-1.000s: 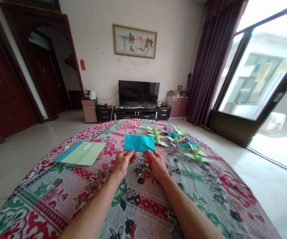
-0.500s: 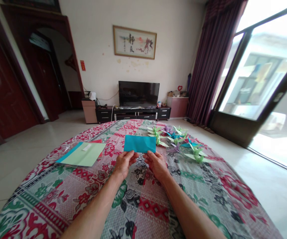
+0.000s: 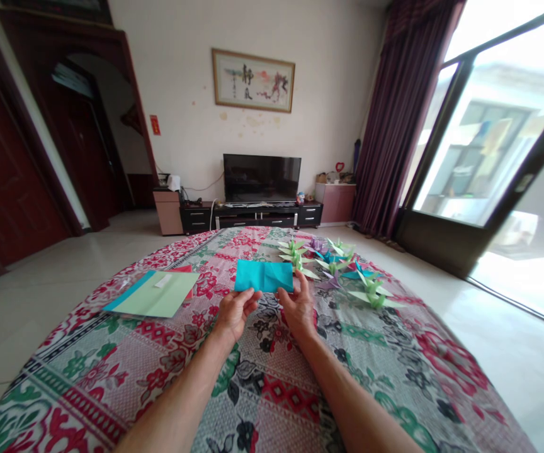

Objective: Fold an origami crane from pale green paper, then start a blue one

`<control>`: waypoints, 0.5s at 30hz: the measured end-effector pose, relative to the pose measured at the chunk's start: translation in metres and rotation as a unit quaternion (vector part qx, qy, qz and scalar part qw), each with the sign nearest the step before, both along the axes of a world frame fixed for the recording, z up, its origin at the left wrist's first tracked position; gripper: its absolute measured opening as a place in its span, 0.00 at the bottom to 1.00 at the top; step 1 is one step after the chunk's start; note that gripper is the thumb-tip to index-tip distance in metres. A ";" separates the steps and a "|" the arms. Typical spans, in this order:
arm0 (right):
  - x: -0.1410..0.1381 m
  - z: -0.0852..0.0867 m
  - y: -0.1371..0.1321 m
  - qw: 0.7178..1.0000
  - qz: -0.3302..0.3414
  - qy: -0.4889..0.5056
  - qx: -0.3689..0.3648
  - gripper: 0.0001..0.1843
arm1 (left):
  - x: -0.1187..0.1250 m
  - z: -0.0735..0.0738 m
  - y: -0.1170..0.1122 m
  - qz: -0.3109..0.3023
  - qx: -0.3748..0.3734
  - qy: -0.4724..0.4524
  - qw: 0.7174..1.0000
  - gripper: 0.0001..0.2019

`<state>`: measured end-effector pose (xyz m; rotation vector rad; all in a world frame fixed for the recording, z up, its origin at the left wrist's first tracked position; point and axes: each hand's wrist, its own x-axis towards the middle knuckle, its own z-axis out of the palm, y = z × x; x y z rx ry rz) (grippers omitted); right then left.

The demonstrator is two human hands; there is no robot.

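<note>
A folded teal paper (image 3: 263, 276) lies flat on the patterned tablecloth (image 3: 253, 377) in front of me. My left hand (image 3: 235, 309) pinches its near left edge with thumb and fingers. My right hand (image 3: 299, 305) is at its near right edge, the thumb raised along the paper's right side and the fingers pressed on the edge. Several folded paper cranes (image 3: 333, 264) in green, teal and purple stand just to the right of the paper.
A stack of flat paper sheets (image 3: 153, 293), green on top with teal and red beneath, lies at the left of the round table. Beyond are a tiled floor, a TV (image 3: 261, 178) on a low cabinet, a dark curtain (image 3: 390, 119) and large windows at right.
The teal paper has dropped from a slightly raised hold to lying flat on the cloth. My right thumb has moved up along its right side. The left hand has hardly moved.
</note>
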<state>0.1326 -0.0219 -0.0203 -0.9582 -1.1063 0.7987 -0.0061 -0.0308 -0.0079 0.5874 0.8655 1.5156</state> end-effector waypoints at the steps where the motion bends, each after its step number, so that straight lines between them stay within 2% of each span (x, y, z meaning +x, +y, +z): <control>1: 0.000 -0.001 0.000 1.000 -0.002 -0.016 0.007 0.35 | 0.000 0.000 0.000 0.001 -0.001 -0.001 1.000 0.06; 6: -0.001 -0.007 0.004 0.999 0.010 -0.040 0.022 0.34 | 0.000 0.001 -0.001 0.013 -0.008 -0.015 1.000 0.08; 10: -0.001 -0.012 0.006 0.998 0.004 -0.062 0.030 0.29 | 0.000 0.001 -0.001 0.014 -0.013 -0.016 1.000 0.08; 15: -0.001 -0.006 0.005 0.998 0.037 -0.017 0.054 0.24 | -0.002 -0.001 0.000 0.026 -0.007 0.012 1.000 0.07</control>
